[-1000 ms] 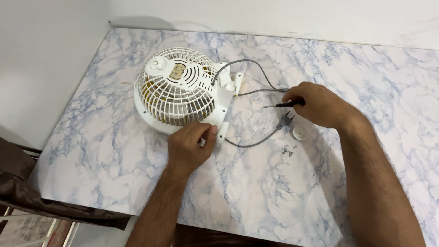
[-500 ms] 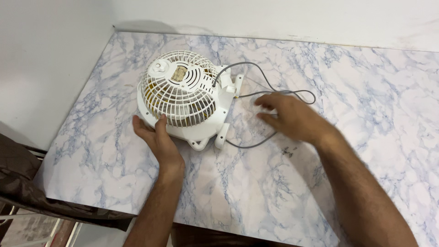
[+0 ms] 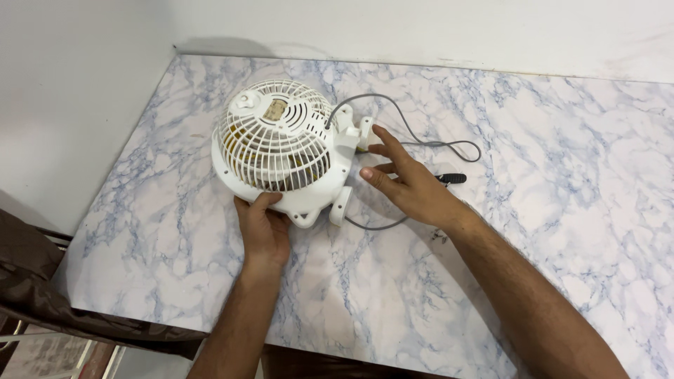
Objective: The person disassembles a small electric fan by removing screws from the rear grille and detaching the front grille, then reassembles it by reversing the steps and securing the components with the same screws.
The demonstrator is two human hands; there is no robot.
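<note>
Steadying a white fan (image 3: 281, 151) on the marble table (image 3: 547, 210), the left hand (image 3: 263, 228) gripped its rim; the right hand (image 3: 411, 184), fingers spread and empty, reached for its base, probably needing a firm hold next.

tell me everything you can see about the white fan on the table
The white fan is small and round, apparently plastic, lying tilted on the marble-patterned table with its domed wire-style grille facing up and toward the camera. A hub with slots and a yellowish label sits at the grille's centre. A white bracket-like stand juts from its right side, and a grey cord loops away from there. The left hand grips its lower rim; the right hand reaches its fingers toward the stand.
</note>
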